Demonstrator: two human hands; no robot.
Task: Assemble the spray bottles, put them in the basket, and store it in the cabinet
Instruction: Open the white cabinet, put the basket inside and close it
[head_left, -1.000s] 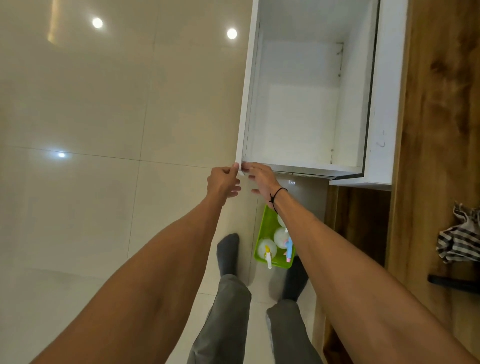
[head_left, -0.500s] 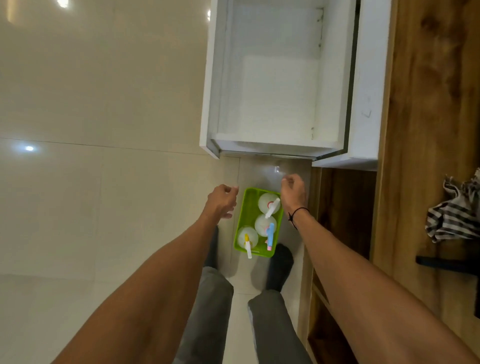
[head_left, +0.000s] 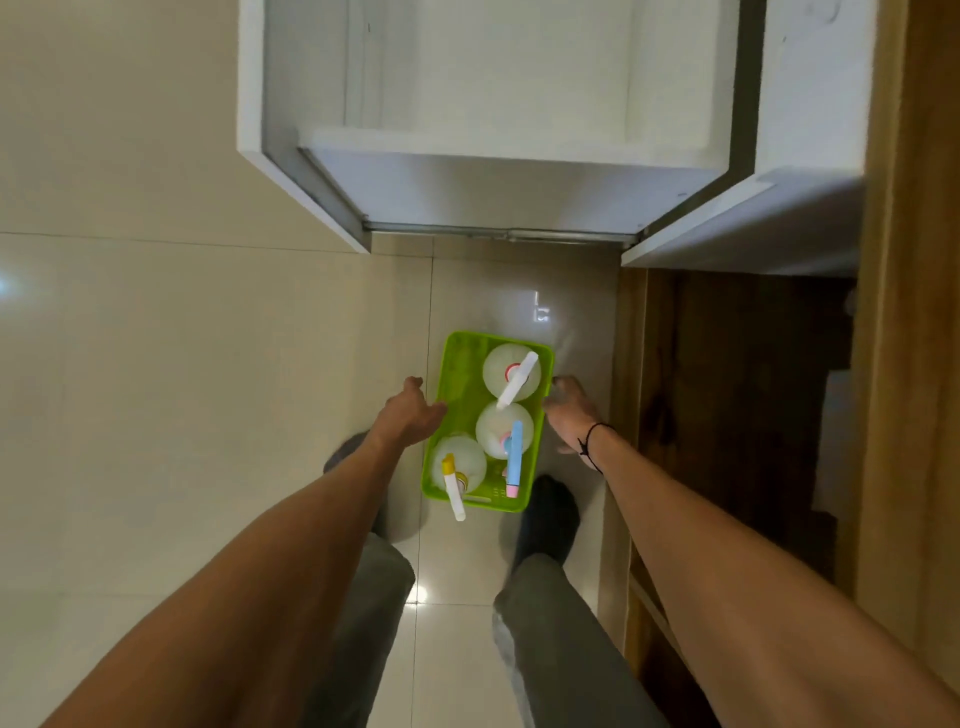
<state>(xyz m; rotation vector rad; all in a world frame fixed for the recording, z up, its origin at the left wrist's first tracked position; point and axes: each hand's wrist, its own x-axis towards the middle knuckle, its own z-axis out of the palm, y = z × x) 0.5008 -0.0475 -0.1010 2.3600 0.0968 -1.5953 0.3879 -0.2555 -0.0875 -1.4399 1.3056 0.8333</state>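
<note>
Basket holds three assembled bottles on the floor — open left hand and right hand flank its edges, grasping nothing; cabinet storing remains.

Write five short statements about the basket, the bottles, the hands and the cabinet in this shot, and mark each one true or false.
1. The green basket sits on the floor. True.
2. It holds two spray bottles. False: three, with white, blue and yellow heads.
3. The left hand and right hand flank the basket's long sides. True.
4. The cabinet above is closed. False: it stands open.
5. The cabinet already holds a bottle. False: none shows inside.
</note>
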